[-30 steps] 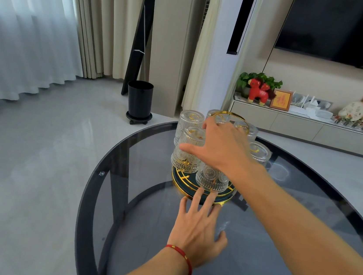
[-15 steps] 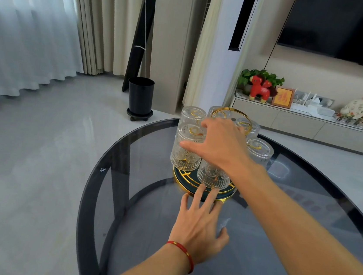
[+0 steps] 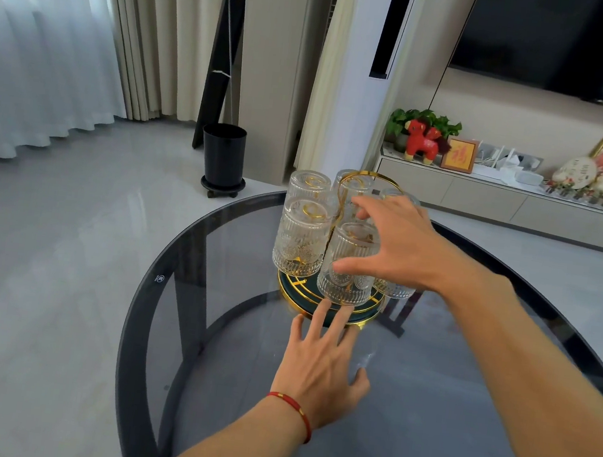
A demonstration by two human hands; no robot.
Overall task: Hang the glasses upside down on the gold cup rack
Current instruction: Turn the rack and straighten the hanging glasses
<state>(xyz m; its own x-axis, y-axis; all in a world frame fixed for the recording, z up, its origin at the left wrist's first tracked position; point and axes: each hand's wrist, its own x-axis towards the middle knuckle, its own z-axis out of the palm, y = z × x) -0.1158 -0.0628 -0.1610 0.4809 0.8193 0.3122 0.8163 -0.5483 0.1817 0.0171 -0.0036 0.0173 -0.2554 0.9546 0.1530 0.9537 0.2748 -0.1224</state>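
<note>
The round dark glass table (image 3: 181, 327) fills most of what I see, its curved near-left edge running past my forearm and a wide bare stretch of top lying open all around my wrists. Toward its far side stands the gold cup rack (image 3: 324, 309), its gold-rimmed dark base well inside the table edge and its loop handle rising in the middle. The ribbed glasses (image 3: 300, 239) hang on it upside down, packed close — rims nearly touching one another. My right hand (image 3: 400, 248) is spread loose over the front glass (image 3: 348, 268), thumb by its lower side, fingers arched past its base; whether I touch it, I cannot tell. My left hand (image 3: 321, 367) lies flat and open on the table, fingertips (image 3: 320, 308) reaching the base's near rim.
</note>
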